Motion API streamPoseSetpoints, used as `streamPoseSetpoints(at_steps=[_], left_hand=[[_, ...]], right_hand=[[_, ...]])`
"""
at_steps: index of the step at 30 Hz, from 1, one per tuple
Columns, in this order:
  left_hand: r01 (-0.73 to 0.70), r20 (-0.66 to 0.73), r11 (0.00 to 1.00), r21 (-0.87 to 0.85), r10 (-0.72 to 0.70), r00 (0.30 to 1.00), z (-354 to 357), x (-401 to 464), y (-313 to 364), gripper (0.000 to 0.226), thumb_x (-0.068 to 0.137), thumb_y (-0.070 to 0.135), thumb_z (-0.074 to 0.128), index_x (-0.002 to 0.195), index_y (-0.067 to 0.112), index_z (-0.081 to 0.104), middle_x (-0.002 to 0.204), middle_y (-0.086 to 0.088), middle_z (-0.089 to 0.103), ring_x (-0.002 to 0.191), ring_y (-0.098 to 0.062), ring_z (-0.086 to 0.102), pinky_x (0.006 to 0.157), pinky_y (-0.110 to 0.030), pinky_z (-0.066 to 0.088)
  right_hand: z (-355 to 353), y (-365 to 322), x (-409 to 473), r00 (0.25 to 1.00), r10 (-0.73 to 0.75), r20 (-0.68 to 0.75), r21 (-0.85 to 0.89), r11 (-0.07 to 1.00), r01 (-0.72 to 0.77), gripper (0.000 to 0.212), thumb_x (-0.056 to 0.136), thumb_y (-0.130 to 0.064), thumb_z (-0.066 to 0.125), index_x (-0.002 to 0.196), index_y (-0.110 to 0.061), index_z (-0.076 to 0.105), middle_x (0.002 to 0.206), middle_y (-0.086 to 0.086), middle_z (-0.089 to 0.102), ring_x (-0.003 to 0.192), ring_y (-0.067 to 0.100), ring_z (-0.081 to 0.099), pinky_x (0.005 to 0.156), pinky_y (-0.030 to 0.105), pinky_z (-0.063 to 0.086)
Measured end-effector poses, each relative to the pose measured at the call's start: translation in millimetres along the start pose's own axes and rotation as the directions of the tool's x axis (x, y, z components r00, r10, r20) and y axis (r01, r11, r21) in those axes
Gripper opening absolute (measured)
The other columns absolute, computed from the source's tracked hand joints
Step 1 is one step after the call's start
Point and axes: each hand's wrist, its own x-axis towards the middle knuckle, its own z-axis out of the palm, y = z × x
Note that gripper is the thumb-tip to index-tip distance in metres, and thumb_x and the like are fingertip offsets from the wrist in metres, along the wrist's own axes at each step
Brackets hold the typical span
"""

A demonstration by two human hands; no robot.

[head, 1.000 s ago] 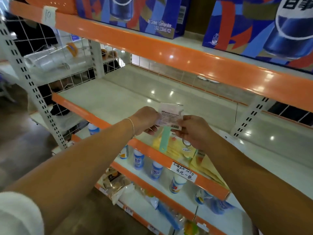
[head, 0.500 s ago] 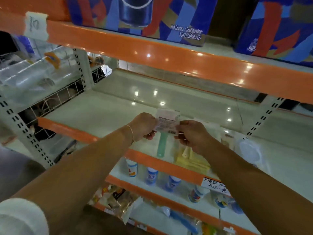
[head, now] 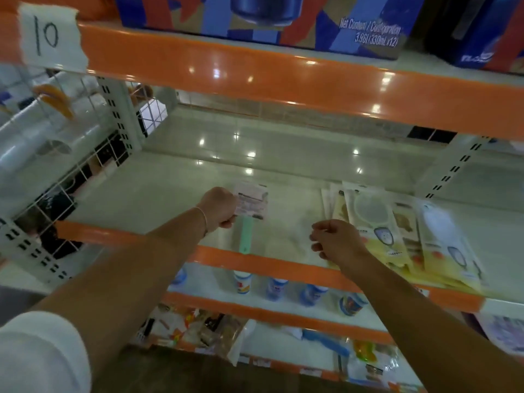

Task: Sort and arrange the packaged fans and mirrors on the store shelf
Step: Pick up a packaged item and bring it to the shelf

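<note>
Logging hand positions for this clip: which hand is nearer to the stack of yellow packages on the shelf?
Right. The right hand hangs at the left edge of the stack of yellow packages; the left hand is further left, holding the green-handled package.

Orange shelf edge [head: 283,80], mint-green handle [head: 245,236], yellow packages [head: 442,265], blue-and-red patterned box [head: 255,21]

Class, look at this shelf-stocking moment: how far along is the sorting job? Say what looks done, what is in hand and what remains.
Done: a fanned row of yellow packages already lies on the shelf at the right. In hand: the left hand grips a package with a green handle over the shelf's bare middle; the right hand holds nothing. Left: setting this package down and squaring up the overlapping row.
</note>
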Motion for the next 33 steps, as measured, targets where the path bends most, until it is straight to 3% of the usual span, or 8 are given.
streamPoseSetpoints(at_steps=[5,11,14,16,19,24,29,33], left_hand=[[0.008,-0.030,1.000,0.024,-0.007,1.000,-21,18,-13,0.021,0.099,0.016,0.046,0.089,0.003,0.060,0.073,-0.013,0.055,0.050,-0.019,0.050,0.042,-0.023,0.047],[0.021,-0.092,0.997,0.080,-0.014,0.996,-35,34,-30,0.025,0.098,0.013,0.048,0.075,0.007,0.056,0.067,-0.013,0.054,0.048,-0.020,0.050,0.039,-0.023,0.047],[-0.001,-0.136,0.969,0.248,0.035,0.990,-42,41,-37,0.023,0.096,0.017,0.048,0.085,0.003,0.063,0.083,-0.018,0.063,0.066,-0.030,0.063,0.061,-0.038,0.059],[0.001,-0.196,0.920,0.391,0.082,0.977,-47,45,-42,0.029,0.094,0.020,0.047,0.097,-0.001,0.066,0.100,-0.023,0.066,0.091,-0.037,0.065,0.079,-0.039,0.056],[0.028,-0.258,0.843,0.537,0.133,0.957,-55,51,-48,0.032,0.096,0.023,0.044,0.107,-0.001,0.062,0.115,-0.024,0.063,0.108,-0.039,0.059,0.088,-0.038,0.047],[0.053,-0.256,0.680,0.731,0.201,0.946,-53,50,-55,0.039,0.094,0.032,0.042,0.122,0.006,0.049,0.125,-0.021,0.049,0.115,-0.038,0.051,0.093,-0.042,0.043],[-0.120,-0.117,0.475,0.872,0.438,0.891,-28,40,-71,0.052,0.088,0.047,0.044,0.129,0.016,0.046,0.128,-0.017,0.048,0.113,-0.036,0.044,0.091,-0.042,0.038],[-0.100,-0.111,0.441,0.892,0.426,0.898,-19,35,-77,0.045,0.091,0.044,0.042,0.126,0.017,0.052,0.128,-0.017,0.049,0.114,-0.036,0.042,0.094,-0.043,0.034]], right_hand=[[11,18,2,0.994,-0.099,-0.040,-0.177,0.980,0.090,0.012,0.086,-0.015,0.062,0.090,-0.023,0.069,0.077,0.000,0.073,0.071,0.018,0.070,0.068,0.038,0.056],[36,20,6,0.980,-0.193,-0.039,-0.295,0.940,0.173,0.014,0.087,-0.016,0.061,0.095,-0.022,0.071,0.083,-0.007,0.070,0.078,0.012,0.066,0.070,0.026,0.052],[46,24,9,0.974,-0.225,-0.038,-0.366,0.910,0.196,0.015,0.086,-0.018,0.061,0.095,-0.025,0.071,0.083,-0.010,0.069,0.079,0.010,0.064,0.074,0.025,0.049],[52,28,11,0.972,-0.224,-0.069,-0.354,0.917,0.186,0.016,0.086,-0.016,0.060,0.096,-0.023,0.071,0.081,-0.011,0.067,0.078,0.012,0.064,0.073,0.025,0.048],[59,32,11,0.958,-0.238,-0.157,-0.350,0.921,0.172,0.020,0.087,-0.015,0.057,0.101,-0.020,0.069,0.073,-0.008,0.065,0.071,0.017,0.063,0.070,0.029,0.051],[72,37,12,0.931,-0.304,-0.204,-0.403,0.892,0.203,0.023,0.087,-0.018,0.056,0.107,-0.019,0.067,0.080,-0.006,0.066,0.073,0.017,0.063,0.072,0.031,0.053],[79,44,10,0.895,-0.380,-0.234,-0.498,0.837,0.225,0.026,0.084,-0.018,0.059,0.109,-0.017,0.067,0.095,-0.002,0.066,0.083,0.019,0.063,0.074,0.030,0.051],[80,46,8,0.885,-0.403,-0.232,-0.531,0.815,0.232,0.025,0.083,-0.017,0.061,0.106,-0.014,0.069,0.098,0.001,0.066,0.084,0.021,0.063,0.074,0.031,0.050]])
